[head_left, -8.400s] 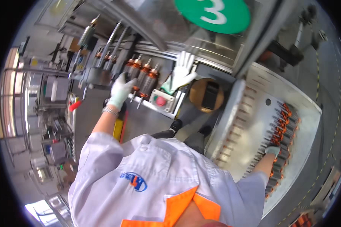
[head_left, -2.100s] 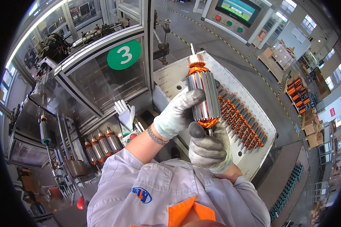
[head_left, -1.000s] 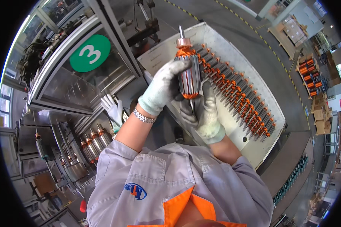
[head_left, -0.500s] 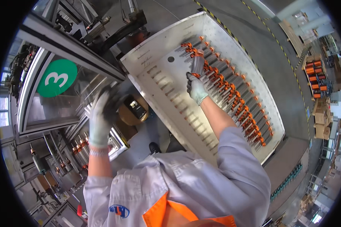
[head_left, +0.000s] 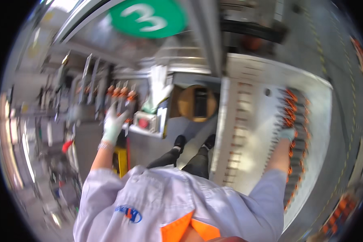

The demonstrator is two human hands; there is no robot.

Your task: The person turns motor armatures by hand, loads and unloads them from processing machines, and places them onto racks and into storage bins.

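Note:
My left hand [head_left: 113,126], in a pale glove, reaches forward with thumb and fingers apart. Just beyond its fingertips stand several motor armatures [head_left: 123,96] with orange copper windings, in a row at the machine. On the right, my right hand [head_left: 287,134] is down in the white bin [head_left: 246,68], at a long row of similar wound armatures [head_left: 290,107]. Its fingers are hidden among the parts and smeared by motion, so I cannot make out a grip.
A green round sign [head_left: 149,18] is on the machine's clear panel ahead. Between machine and bin sit a round wooden disc [head_left: 185,103] with a dark object on it and a small white box [head_left: 145,121]. A yellow frame [head_left: 120,161] stands below my left forearm.
The view has swung left, putting the bin farther right. My left hand has moved from before the panel to the machine's armatures. My right hand no longer shows the armature it was gripping.

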